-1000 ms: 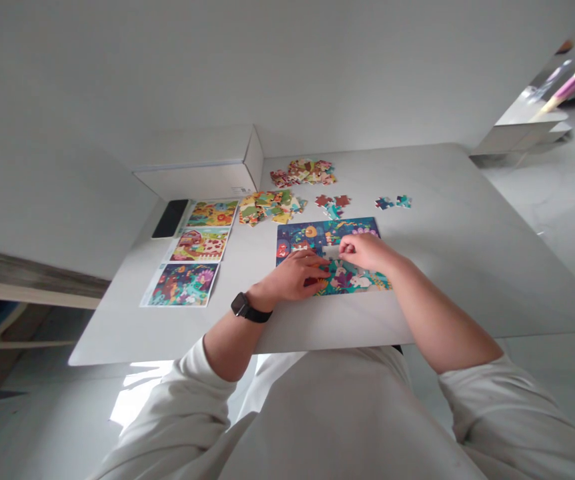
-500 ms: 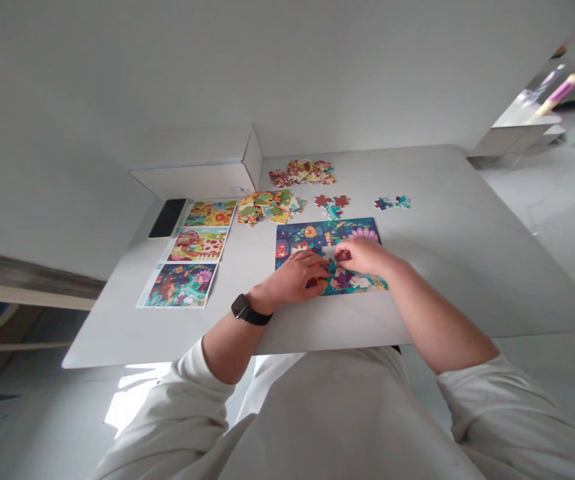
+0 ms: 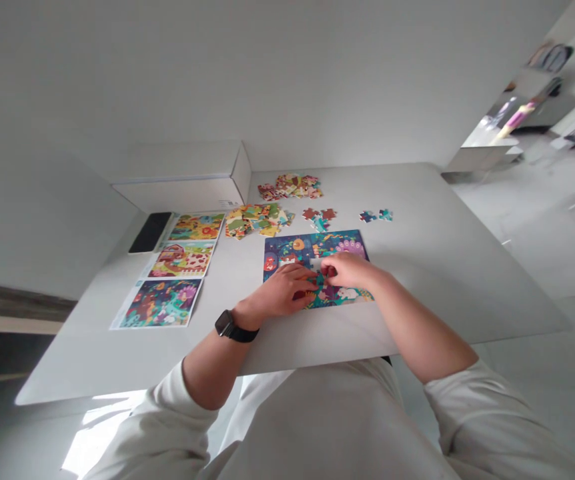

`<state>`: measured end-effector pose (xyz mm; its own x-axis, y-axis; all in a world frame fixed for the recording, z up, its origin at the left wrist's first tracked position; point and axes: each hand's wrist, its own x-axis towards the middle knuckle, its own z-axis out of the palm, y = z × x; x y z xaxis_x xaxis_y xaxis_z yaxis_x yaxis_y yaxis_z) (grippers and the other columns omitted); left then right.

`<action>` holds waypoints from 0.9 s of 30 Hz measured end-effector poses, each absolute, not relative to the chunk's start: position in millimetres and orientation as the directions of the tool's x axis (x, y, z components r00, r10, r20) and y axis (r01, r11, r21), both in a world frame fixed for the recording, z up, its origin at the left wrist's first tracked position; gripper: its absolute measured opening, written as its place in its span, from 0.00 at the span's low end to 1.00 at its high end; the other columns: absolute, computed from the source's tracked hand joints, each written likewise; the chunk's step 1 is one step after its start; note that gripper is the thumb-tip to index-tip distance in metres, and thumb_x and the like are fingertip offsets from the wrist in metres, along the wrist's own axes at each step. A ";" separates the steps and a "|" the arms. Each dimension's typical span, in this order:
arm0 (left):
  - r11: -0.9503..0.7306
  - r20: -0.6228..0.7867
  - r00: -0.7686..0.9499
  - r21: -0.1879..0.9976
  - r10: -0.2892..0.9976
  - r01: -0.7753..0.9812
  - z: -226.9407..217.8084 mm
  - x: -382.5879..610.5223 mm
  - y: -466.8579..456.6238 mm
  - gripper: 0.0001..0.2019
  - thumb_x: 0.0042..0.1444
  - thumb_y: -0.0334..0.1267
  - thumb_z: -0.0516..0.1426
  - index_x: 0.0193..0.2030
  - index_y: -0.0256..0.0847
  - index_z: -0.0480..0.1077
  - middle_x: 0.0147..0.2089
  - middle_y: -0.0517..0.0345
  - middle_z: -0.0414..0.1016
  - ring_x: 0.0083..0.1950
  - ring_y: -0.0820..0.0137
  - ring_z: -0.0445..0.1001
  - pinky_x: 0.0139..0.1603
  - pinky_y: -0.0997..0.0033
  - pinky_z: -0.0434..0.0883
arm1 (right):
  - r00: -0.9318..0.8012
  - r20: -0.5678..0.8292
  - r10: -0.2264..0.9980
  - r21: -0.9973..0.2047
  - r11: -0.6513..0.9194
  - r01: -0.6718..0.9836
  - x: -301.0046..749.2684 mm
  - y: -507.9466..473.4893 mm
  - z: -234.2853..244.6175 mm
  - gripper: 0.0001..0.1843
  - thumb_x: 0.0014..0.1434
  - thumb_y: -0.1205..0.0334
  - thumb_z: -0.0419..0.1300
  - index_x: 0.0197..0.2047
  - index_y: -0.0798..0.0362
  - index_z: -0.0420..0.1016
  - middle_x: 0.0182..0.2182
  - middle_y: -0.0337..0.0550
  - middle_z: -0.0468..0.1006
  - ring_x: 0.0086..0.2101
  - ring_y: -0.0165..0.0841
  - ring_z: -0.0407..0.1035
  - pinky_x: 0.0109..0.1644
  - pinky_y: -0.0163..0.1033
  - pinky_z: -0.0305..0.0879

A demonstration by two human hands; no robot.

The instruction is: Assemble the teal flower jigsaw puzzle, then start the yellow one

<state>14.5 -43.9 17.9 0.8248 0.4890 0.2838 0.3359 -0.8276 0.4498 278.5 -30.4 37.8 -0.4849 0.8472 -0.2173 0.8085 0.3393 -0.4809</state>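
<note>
A dark blue jigsaw puzzle (image 3: 307, 248) lies partly assembled on the white table (image 3: 427, 267). My left hand (image 3: 282, 293), with a black watch on the wrist, rests flat on the puzzle's lower left part, fingers stretched out. My right hand (image 3: 347, 270) sits on the middle of the puzzle, its fingertips pinched on a small puzzle piece (image 3: 323, 272) beside a white gap. The two hands almost touch.
Loose piece piles lie behind the puzzle: a yellow-green pile (image 3: 255, 220), a reddish pile (image 3: 290, 187), and a few single pieces (image 3: 375, 215). Three picture cards (image 3: 180, 260), a black phone (image 3: 150, 232) and a white box (image 3: 182, 177) are at the left.
My right hand has slid a little left and down onto the puzzle's middle. The camera has tilted, so the table sits lower in view. The left hand stays on the puzzle.
</note>
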 end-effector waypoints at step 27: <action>-0.675 0.462 0.494 0.543 0.737 0.499 20.0 -1.7 -29.6 0.16 0.75 0.43 0.57 0.63 0.46 0.79 0.56 0.47 0.84 0.57 0.56 0.82 0.62 0.53 0.78 | -0.045 0.073 0.996 -0.515 0.076 0.854 330.7 0.6 31.2 0.08 0.68 0.62 0.63 0.42 0.47 0.85 0.35 0.40 0.87 0.34 0.34 0.76 0.39 0.37 0.62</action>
